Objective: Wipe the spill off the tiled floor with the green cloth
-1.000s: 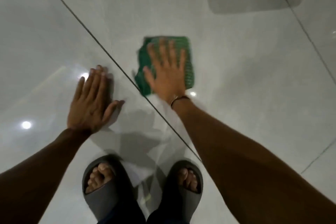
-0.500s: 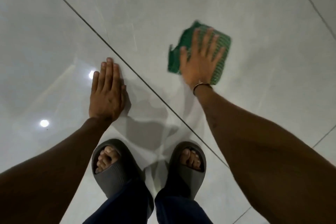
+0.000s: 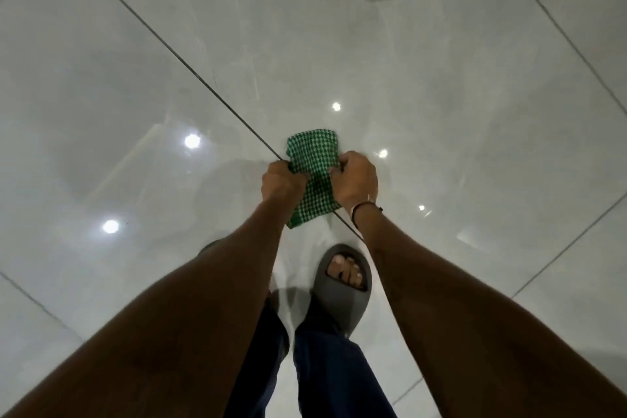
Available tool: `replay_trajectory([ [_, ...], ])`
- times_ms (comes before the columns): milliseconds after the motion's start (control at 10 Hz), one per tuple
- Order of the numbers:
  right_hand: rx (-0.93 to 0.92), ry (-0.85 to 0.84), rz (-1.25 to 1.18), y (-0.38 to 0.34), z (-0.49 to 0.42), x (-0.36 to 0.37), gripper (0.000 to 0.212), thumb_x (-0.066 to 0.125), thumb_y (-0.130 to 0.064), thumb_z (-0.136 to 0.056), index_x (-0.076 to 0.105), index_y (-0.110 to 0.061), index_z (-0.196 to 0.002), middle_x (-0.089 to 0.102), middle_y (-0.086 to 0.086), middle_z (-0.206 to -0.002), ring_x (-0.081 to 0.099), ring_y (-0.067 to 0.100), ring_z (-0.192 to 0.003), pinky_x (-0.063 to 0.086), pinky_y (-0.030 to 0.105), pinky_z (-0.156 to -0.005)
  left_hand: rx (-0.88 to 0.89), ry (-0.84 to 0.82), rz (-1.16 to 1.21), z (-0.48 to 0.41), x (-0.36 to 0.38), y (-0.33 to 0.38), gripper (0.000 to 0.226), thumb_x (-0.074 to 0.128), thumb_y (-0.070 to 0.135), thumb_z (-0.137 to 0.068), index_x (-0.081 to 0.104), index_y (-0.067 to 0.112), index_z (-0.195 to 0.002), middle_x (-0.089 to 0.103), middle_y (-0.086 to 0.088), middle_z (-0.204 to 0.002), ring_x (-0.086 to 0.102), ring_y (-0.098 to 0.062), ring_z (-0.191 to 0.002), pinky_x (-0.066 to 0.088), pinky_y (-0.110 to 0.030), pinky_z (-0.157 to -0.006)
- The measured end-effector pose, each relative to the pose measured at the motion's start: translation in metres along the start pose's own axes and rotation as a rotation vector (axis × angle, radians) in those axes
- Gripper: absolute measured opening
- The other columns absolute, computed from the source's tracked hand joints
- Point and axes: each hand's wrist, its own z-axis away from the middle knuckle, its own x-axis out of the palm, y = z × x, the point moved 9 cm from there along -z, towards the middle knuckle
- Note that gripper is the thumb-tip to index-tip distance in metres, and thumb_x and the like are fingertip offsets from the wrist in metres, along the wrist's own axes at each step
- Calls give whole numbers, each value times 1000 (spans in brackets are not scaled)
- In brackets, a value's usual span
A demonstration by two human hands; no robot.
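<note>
My left hand point(image 3: 283, 181) and right hand point(image 3: 356, 181) each grip the cloth point(image 3: 312, 166), floor point(image 3: 441, 95) at twelve o'clock.

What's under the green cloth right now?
Pale tiled floor and a dark grout line running beneath the green cloth, gripped by the left hand and right hand. Any spill beneath is covered.

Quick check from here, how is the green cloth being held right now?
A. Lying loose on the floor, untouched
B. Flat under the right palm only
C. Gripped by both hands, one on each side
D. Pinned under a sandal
C: the left hand and right hand each clutch a side of the green cloth.
</note>
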Motion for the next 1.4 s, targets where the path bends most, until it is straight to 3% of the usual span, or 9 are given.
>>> replay_trajectory([
  [200, 268, -154, -698, -57, 39, -95, 11, 71, -4, -97, 80, -11, -96, 80, 11, -102, 77, 36, -104, 68, 41, -84, -18, -114, 355, 87, -87, 84, 27, 83, 12, -95, 73, 14, -120, 77, 0, -112, 74, -21, -103, 60, -30, -68],
  [300, 264, -217, -811, -113, 84, -190, 15, 72, -4, -98, 76, -3, -113, 79, 16, -115, 74, 33, -106, 64, 35, -80, 49, -172, 392, 164, -143, 164, 22, 85, 12, -92, 74, 14, -111, 81, 0, -108, 76, -19, -100, 63, -30, -68],
  [400, 219, -208, -856, -178, 126, -306, 22, 73, -4, -98, 72, -2, -121, 78, 17, -113, 73, 29, -100, 61, 35, -81, 125, -215, 420, 249, -196, 260, 42, 83, 9, -93, 71, 2, -132, 80, -15, -127, 76, -33, -116, 65, -50, -95],
  [700, -6, 16, -950, -313, 62, -592, 26, 71, -5, -99, 72, -5, -125, 77, 16, -125, 70, 26, -111, 58, 44, -100, 381, -231, 515, 349, -240, 555, 41, 80, -4, -93, 73, 1, -133, 81, -20, -133, 79, -37, -123, 68, -44, -101],
  [900, -139, 65, -819, -353, -70, -669, 20, 73, -11, -101, 75, -9, -121, 76, -3, -105, 71, 12, -94, 60, 19, -76, 381, -145, 593, 303, -202, 666, 45, 76, -6, -96, 65, -8, -140, 77, -25, -138, 76, -42, -128, 66, -48, -104],
  [1000, -141, 35, -663, -347, -121, -667, 29, 72, -4, -100, 73, 2, -128, 74, 0, -106, 69, 7, -88, 59, 9, -70, 456, 26, 301, 283, -194, 685, 27, 70, 0, -102, 71, -6, -129, 80, -23, -128, 79, -38, -115, 66, -46, -101],
  [1100, -141, -26, -435, -338, -141, -654, 23, 74, -5, -98, 77, 3, -120, 77, 17, -120, 74, 31, -109, 62, 41, -104, 643, 265, -220, 290, -193, 692, 20, 59, 8, -107, 76, 0, -114, 81, -22, -115, 77, -37, -100, 59, -35, -86],
  [1300, -394, 93, -140, -378, -82, -685, 49, 71, -19, -103, 60, 4, -145, 68, 25, -141, 65, 39, -130, 52, 38, -108, 787, 262, -408, 355, -212, 702, 33, 61, 25, -110, 64, 12, -140, 76, -15, -131, 76, -37, -117, 62, -44, -95],
  [1400, -592, 172, 236, -410, -11, -703, 77, 58, -44, -109, 28, -5, -169, 34, 24, -173, 32, 42, -161, 30, 49, -132, 834, 317, -574, 412, -252, 698, 60, 48, 42, -114, 38, 16, -168, 52, -16, -167, 55, -37, -152, 53, -57, -119],
])
